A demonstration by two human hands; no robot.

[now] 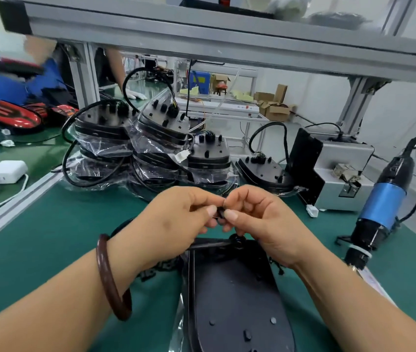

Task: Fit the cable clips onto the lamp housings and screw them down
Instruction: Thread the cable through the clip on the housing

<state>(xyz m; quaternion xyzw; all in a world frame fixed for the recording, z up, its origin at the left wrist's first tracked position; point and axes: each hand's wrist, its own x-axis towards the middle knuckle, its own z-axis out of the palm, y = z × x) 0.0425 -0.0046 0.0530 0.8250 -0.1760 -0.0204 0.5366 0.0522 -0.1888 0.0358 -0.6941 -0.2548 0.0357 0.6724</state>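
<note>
Both hands meet above the green mat (49, 240): the left hand (176, 219) and right hand (260, 224) pinch one small black cable clip (220, 213) between thumb and fingertips. One black lamp housing (232, 301) lies flat directly below them; further housings (156, 130) are stacked behind, and an electric screwdriver (379, 209) hangs at right.

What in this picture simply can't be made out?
Head view:
- small black part: mostly hidden by the pinching fingertips of left hand and right hand.
- lamp housing: near end cut off by bottom edge, far end behind the hands.
- electric screwdriver: tip hidden behind right forearm.
- person at far left: motion-blurred.
</note>
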